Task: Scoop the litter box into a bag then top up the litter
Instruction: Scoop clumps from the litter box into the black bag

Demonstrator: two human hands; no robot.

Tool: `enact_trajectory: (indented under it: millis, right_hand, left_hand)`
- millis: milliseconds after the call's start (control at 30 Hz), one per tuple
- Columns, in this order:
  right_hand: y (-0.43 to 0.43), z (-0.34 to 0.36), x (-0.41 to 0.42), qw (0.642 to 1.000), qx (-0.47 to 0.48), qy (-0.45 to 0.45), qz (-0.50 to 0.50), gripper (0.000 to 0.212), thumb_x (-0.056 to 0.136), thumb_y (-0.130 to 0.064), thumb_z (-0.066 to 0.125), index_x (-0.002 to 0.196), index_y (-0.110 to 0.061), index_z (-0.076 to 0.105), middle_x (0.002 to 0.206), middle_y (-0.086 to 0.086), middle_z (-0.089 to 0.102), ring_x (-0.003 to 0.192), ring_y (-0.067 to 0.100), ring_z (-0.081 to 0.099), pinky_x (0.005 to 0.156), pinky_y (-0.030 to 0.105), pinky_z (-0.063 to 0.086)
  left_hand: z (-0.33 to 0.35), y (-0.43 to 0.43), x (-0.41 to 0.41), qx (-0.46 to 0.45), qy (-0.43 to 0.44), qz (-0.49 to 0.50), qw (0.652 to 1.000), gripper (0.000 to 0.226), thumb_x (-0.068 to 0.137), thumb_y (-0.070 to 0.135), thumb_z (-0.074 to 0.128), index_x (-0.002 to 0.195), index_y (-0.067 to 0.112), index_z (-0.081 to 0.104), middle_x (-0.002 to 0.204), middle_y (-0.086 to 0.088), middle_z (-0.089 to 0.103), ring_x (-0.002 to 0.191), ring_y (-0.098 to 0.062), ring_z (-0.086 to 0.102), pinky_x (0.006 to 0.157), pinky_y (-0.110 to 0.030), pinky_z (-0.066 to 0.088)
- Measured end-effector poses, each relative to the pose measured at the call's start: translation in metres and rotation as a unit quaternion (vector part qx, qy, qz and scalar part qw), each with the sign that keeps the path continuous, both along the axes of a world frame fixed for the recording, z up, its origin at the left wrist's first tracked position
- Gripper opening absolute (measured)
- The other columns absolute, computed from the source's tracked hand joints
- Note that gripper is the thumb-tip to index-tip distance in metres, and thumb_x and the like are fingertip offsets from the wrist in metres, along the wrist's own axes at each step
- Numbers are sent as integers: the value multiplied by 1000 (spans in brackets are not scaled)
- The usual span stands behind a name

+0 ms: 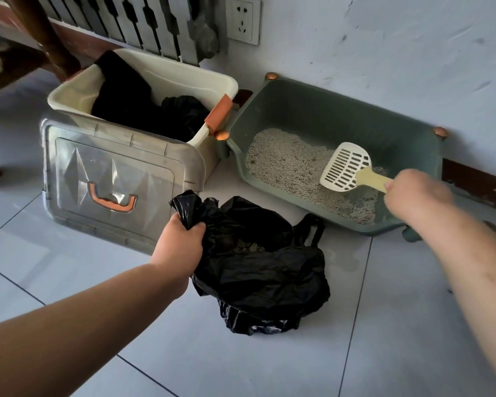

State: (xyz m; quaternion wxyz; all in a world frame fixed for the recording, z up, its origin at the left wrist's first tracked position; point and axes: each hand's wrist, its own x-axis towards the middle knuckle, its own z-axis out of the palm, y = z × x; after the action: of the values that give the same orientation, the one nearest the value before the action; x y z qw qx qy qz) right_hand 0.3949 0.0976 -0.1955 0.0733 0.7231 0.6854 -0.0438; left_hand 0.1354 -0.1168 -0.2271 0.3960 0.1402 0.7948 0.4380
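The right hand (418, 193), at about 3 o'clock in the view, has its fingers curled tight round the tan handle of the scoop (345, 170); the slotted white blade sits inside the litter box (321, 110), resting on or just above the grey litter (292, 167), and I cannot tell which; the blade looks empty, with no clump showing through the slots. The left hand (181, 239), near the centre, has its fingers bunched closed on the rim of the black bag (258, 270), pulling the 9 o'clock side of the mouth up and open; the rest of the bag slumps on the floor tiles (384, 325); a little grey matter shows down inside it.

The box stands against the wall at 1 o'clock from the bag, its near corner just beside the bag's loose handle; a patch of bare floor shows in the box nearest the right hand. At 11 o'clock stands a cream bin (184, 78) with dark bags in it, its clear lid (109, 173) leaning against its front.

This looks like the scooping step, part done; the top-up has not begun. The next move calls for pushing the blade under a clump, shaking loose grains through the slots, then carrying it level toward 7 o'clock, over the held-open mouth; the slack far side of the bag could catch spills.
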Motion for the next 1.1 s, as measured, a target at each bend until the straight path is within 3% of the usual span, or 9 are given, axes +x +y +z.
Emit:
enact_trajectory:
  millis: [233, 333, 467, 633, 933, 1000, 1100]
  right_hand:
    - [16, -10, -1, 999, -41, 16, -11, 24, 94, -17, 52, 74, -3, 52, 68, 12, 54, 60, 27, 51, 53, 28, 36]
    - [21, -31, -3, 983, -77, 151, -70, 28, 93, -15, 50, 75, 3, 61, 75, 18, 67, 56, 27, 53, 49, 26, 34]
    - [21, -53, -18, 928, -133, 317, -143, 24, 98, -14, 42, 92, 2, 58, 73, 13, 59, 52, 19, 44, 44, 24, 26]
    - [9, -56, -27, 872, -167, 425, -178, 21, 102, -15, 38, 106, -3, 55, 70, 8, 50, 51, 13, 38, 29, 10, 20]
    - [-5, -58, -12, 812, -168, 513, -221, 16, 103, -15, 37, 105, -13, 53, 77, 5, 55, 57, 11, 41, 30, 10, 23]
    - [-5, -58, -13, 815, -178, 509, -212, 17, 103, -15, 37, 106, -14, 54, 78, 5, 56, 58, 11, 42, 32, 11, 25]
    - [0, -58, -15, 849, -173, 469, -169, 19, 102, -16, 38, 107, -16, 56, 78, 3, 58, 57, 11, 44, 36, 15, 27]
  left_hand:
    - [3, 1, 8, 14, -17, -22, 1000, 10, 97, 16, 52, 103, 21, 58, 99, -8, 70, 93, -26, 67, 86, -42, 56]
    - [4, 0, 9, 12, -12, -24, 1000, 11, 97, 17, 52, 105, 21, 58, 99, -8, 70, 93, -26, 68, 89, -45, 56]
    - [5, -1, 9, 6, -16, -32, 999, 13, 97, 17, 51, 107, 20, 58, 99, -8, 70, 92, -25, 68, 85, -43, 57]
    - [6, -2, 8, 10, -15, -32, 999, 12, 97, 17, 51, 105, 20, 59, 99, -9, 70, 91, -25, 68, 82, -40, 57]
    - [6, -4, 5, 3, -11, -25, 1000, 11, 96, 19, 52, 104, 20, 59, 100, -9, 70, 93, -26, 68, 88, -46, 56]
    - [6, -3, 5, 3, -12, -25, 1000, 11, 96, 19, 52, 105, 20, 59, 100, -8, 70, 93, -25, 68, 86, -44, 56]
    - [6, -3, 5, 6, -14, -25, 1000, 10, 96, 17, 51, 103, 20, 59, 98, -9, 70, 93, -25, 67, 83, -40, 56]
